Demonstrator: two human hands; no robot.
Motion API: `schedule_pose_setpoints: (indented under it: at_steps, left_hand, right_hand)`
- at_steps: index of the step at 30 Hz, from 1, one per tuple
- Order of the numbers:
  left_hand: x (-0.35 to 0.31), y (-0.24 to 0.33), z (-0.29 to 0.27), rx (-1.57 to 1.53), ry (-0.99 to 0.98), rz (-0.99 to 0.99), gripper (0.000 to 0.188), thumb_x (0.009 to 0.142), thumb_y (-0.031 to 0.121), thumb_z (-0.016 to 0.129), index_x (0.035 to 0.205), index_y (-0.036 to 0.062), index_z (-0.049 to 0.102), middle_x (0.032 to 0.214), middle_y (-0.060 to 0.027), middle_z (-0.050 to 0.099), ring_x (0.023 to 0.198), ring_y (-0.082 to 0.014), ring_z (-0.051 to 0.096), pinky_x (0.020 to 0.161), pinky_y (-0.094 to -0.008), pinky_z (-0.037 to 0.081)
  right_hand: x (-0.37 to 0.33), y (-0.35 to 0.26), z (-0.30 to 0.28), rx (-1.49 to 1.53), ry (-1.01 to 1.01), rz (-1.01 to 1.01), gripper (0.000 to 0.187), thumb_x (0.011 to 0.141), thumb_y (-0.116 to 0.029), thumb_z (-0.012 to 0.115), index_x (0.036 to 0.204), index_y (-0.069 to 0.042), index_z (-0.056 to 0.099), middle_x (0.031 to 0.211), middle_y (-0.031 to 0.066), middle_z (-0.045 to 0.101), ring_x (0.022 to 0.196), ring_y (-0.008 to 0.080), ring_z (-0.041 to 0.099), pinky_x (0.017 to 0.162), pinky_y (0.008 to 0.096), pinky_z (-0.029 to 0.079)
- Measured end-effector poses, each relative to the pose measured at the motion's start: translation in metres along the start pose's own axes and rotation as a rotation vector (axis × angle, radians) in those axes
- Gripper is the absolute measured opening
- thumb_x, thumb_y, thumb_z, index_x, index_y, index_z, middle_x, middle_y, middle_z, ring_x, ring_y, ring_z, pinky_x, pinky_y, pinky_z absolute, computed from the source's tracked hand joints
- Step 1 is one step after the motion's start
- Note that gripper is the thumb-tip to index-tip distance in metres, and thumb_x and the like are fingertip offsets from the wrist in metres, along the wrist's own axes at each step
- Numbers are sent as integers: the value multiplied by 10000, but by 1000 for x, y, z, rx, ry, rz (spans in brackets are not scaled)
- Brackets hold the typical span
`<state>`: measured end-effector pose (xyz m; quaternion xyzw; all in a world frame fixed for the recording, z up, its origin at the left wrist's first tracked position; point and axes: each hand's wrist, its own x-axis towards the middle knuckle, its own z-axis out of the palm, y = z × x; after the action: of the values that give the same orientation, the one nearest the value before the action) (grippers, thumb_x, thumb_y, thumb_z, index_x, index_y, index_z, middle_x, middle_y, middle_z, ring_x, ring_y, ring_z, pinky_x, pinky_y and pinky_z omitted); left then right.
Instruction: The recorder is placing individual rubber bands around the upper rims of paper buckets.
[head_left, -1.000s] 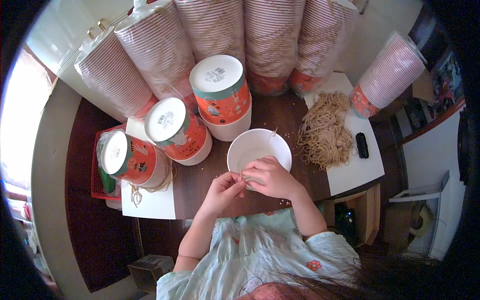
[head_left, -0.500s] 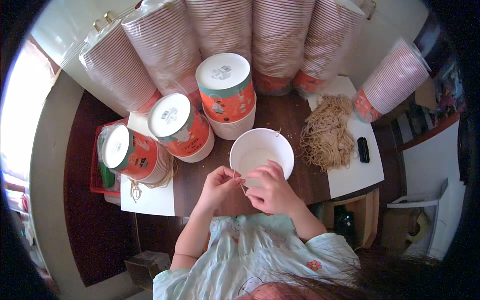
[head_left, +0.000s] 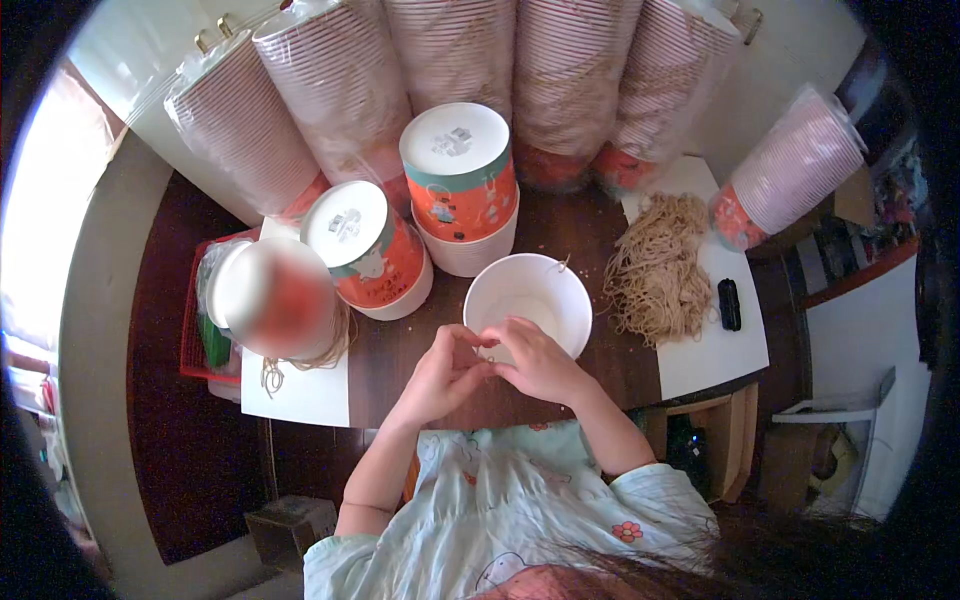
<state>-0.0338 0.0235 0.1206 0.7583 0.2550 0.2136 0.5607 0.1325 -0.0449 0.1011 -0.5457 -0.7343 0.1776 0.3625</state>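
Meeting at the fingers, the left hand (head_left: pixel 447 376) and right hand (head_left: pixel 541 366) hung over the near rim of a white bucket (head_left: pixel 535 292) on the table (head_left: pixel 388 368); any grip was unclear. Behind stood upturned orange buckets (head_left: pixel 460 205), then wrapped stacks (head_left: pixel 455 70).

Partly hiding the near rim of the white bucket (head_left: pixel 538 294) behind the right hand (head_left: pixel 540 366), blurring the leftmost upturned bucket (head_left: pixel 288 302), cutting off the middle wrapped stacks (head_left: pixel 450 60) at the upper edge.

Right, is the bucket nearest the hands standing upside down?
No, that bucket has its open mouth facing up, with its white inside showing.
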Motion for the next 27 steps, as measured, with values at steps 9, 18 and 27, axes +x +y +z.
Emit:
schedule_pose_setpoints:
  at_steps: [9,18,27]
  left_hand:
    - [-4,-9,1,-130,12,72,545,826,44,503,1231,-7,141,1142,-189,398,881,-197,581,740,-288,469]
    - [-4,-13,-2,-285,19,90,618,860,136,490,1309,20,81,1199,-207,362,945,-183,522,797,-309,445]
    - [-22,-36,8,-34,285,-30,309,755,78,630,1026,13,494,922,-93,549,732,-149,556,649,-258,464]
  right_hand:
    - [6,-11,-6,29,-1,-2,283,667,-80,642,938,-103,566,1058,75,501,990,253,504,864,409,375]
    - [4,-12,-9,-155,41,-84,138,644,-123,663,775,-128,622,1007,11,530,936,193,515,837,366,356]
    - [2,0,-6,-46,19,28,109,666,-152,660,725,-99,584,921,9,553,914,205,517,829,373,362]
